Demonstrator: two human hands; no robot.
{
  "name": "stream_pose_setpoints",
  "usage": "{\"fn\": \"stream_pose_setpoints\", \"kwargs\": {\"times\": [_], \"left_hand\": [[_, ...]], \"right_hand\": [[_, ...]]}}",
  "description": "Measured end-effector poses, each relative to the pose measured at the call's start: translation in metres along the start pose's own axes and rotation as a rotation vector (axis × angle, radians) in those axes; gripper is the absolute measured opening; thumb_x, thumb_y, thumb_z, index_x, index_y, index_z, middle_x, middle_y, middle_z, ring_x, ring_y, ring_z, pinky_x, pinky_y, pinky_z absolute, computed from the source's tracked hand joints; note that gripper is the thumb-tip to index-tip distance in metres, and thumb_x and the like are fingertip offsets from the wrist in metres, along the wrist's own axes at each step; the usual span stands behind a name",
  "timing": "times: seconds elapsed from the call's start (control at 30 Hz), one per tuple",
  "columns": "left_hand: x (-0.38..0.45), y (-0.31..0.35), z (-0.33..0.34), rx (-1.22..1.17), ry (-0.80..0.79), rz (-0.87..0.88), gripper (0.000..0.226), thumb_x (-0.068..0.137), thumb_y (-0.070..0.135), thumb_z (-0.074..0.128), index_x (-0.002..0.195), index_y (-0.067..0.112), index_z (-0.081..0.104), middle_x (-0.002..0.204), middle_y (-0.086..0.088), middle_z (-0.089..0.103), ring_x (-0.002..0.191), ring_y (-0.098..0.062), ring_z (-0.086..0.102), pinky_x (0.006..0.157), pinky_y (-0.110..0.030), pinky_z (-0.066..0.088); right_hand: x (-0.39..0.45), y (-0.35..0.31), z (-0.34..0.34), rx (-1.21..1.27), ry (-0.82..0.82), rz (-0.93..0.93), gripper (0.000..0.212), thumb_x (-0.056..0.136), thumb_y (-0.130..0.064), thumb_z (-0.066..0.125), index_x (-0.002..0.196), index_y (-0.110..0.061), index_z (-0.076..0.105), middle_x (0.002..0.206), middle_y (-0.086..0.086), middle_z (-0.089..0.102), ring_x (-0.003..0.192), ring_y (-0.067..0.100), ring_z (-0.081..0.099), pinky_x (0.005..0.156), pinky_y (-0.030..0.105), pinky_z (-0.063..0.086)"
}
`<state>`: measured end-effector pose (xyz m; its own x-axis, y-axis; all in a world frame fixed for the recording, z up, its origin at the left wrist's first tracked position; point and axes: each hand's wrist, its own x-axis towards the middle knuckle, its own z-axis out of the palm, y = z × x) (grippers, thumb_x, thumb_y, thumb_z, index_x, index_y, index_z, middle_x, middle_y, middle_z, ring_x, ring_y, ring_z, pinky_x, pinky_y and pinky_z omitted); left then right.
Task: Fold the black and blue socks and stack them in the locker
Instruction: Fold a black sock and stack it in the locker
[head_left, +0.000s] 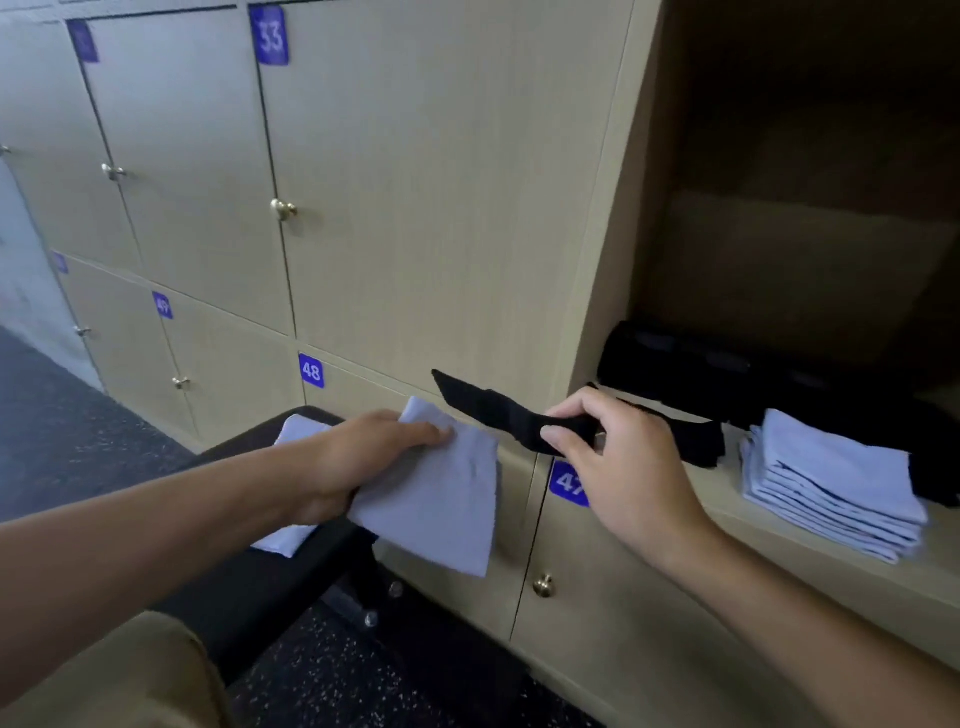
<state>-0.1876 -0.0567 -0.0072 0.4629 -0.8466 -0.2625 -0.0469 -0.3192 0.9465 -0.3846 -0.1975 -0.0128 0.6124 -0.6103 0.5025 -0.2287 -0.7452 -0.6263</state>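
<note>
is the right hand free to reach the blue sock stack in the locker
Probably not to grasp: the right hand already pinches a black sock. The path to the blue sock stack on the open shelf looks unobstructed, though.

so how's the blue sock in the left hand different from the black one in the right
The light blue fabric sock is a flat rectangle hanging from the left hand, which grips its upper edge above the dark bench. The black fabric sock is a narrow strip, held roughly level in the right hand, pinched mid-length near the open locker's shelf. Both are off any surface, neither stacked.
</note>
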Motion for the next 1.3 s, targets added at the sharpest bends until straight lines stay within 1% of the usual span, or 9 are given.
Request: {"fn": "stream_pose_setpoints", "kwargs": {"times": [0.1, 0.17, 0.23, 0.37, 0.6, 0.73, 0.93, 1.1, 1.3], "left_hand": [[0.002, -0.003, 0.029, -0.155, -0.005, 0.013, 0.030, 0.103, 0.033, 0.056, 0.097, 0.008, 0.070, 0.077, 0.000, 0.079, 0.070, -0.008, 0.075, 0.060, -0.018, 0.055], [0.005, -0.006, 0.045, -0.249, 0.027, 0.035, 0.029, 0.103, 0.035, 0.053, 0.093, 0.011, 0.066, 0.065, 0.004, 0.074, 0.057, -0.006, 0.071, 0.050, -0.017, 0.053], [0.002, -0.006, 0.057, -0.317, 0.013, 0.041, 0.032, 0.101, 0.039, 0.053, 0.094, 0.011, 0.065, 0.065, 0.004, 0.074, 0.057, -0.006, 0.072, 0.049, -0.018, 0.054], [-0.003, -0.002, 0.065, -0.330, -0.046, 0.041, 0.033, 0.094, 0.039, 0.063, 0.108, 0.011, 0.073, 0.102, -0.006, 0.079, 0.094, -0.018, 0.077, 0.070, -0.025, 0.061], [0.006, -0.004, 0.076, -0.255, 0.070, 0.048, 0.021, 0.091, 0.027, 0.073, 0.106, 0.012, 0.076, 0.100, -0.007, 0.080, 0.091, -0.023, 0.077, 0.081, -0.034, 0.057], [0.015, -0.006, 0.078, -0.155, 0.044, 0.080, 0.039, 0.079, 0.036, 0.085, 0.111, 0.016, 0.074, 0.105, -0.005, 0.079, 0.103, -0.025, 0.074, 0.101, -0.047, 0.054], [0.023, 0.008, 0.060, 0.052, -0.213, 0.144, 0.026, 0.090, 0.016, 0.073, 0.115, 0.007, 0.072, 0.109, -0.009, 0.078, 0.104, -0.027, 0.075, 0.100, -0.044, 0.054], [0.040, 0.019, 0.037, 0.244, -0.422, 0.074, 0.027, 0.090, 0.014, 0.073, 0.114, 0.004, 0.070, 0.113, -0.013, 0.077, 0.107, -0.030, 0.073, 0.094, -0.039, 0.056], [0.060, 0.018, 0.023, 0.426, -0.605, -0.006, 0.025, 0.091, 0.010, 0.071, 0.115, 0.005, 0.069, 0.117, -0.015, 0.075, 0.111, -0.034, 0.071, 0.095, -0.041, 0.056]], "right_hand": [[-0.005, 0.002, -0.005, 0.039, -0.066, -0.009, 0.007, 0.091, -0.017, 0.073, 0.089, -0.024, 0.075, 0.069, -0.021, 0.066, 0.059, 0.005, 0.058, 0.054, 0.018, 0.040], [-0.009, 0.005, -0.006, 0.081, -0.110, 0.008, 0.013, 0.089, -0.012, 0.075, 0.093, -0.023, 0.080, 0.077, -0.027, 0.070, 0.068, -0.007, 0.062, 0.064, 0.010, 0.043], [-0.013, 0.010, -0.005, 0.111, -0.120, -0.028, 0.018, 0.084, -0.005, 0.078, 0.094, -0.020, 0.082, 0.096, -0.020, 0.075, 0.092, -0.007, 0.067, 0.084, 0.014, 0.050], [-0.020, 0.020, -0.006, 0.094, -0.130, -0.156, 0.020, 0.080, 0.000, 0.080, 0.094, -0.014, 0.083, 0.105, -0.009, 0.076, 0.104, -0.006, 0.065, 0.093, 0.007, 0.044], [-0.031, 0.029, -0.019, 0.086, -0.172, -0.146, 0.021, 0.082, -0.029, 0.083, 0.100, -0.020, 0.079, 0.111, -0.016, 0.073, 0.114, -0.005, 0.061, 0.097, 0.007, 0.039], [-0.031, 0.028, -0.029, 0.145, -0.109, -0.128, 0.017, 0.093, -0.032, 0.067, 0.101, -0.019, 0.075, 0.104, -0.014, 0.073, 0.108, 0.006, 0.065, 0.093, 0.023, 0.048], [-0.023, 0.033, -0.040, 0.144, -0.086, -0.125, 0.014, 0.093, -0.010, 0.070, 0.099, -0.021, 0.078, 0.110, -0.014, 0.071, 0.114, 0.011, 0.063, 0.097, 0.033, 0.050], [-0.020, 0.033, -0.041, -0.111, -0.280, -0.298, 0.018, 0.092, -0.019, 0.074, 0.107, -0.028, 0.076, 0.126, -0.018, 0.059, 0.128, 0.007, 0.047, 0.109, 0.021, 0.033], [-0.023, 0.030, -0.031, -0.357, -0.372, -0.524, 0.022, 0.089, -0.032, 0.075, 0.111, -0.031, 0.073, 0.140, -0.010, 0.051, 0.141, 0.018, 0.033, 0.117, 0.033, 0.018]]}}
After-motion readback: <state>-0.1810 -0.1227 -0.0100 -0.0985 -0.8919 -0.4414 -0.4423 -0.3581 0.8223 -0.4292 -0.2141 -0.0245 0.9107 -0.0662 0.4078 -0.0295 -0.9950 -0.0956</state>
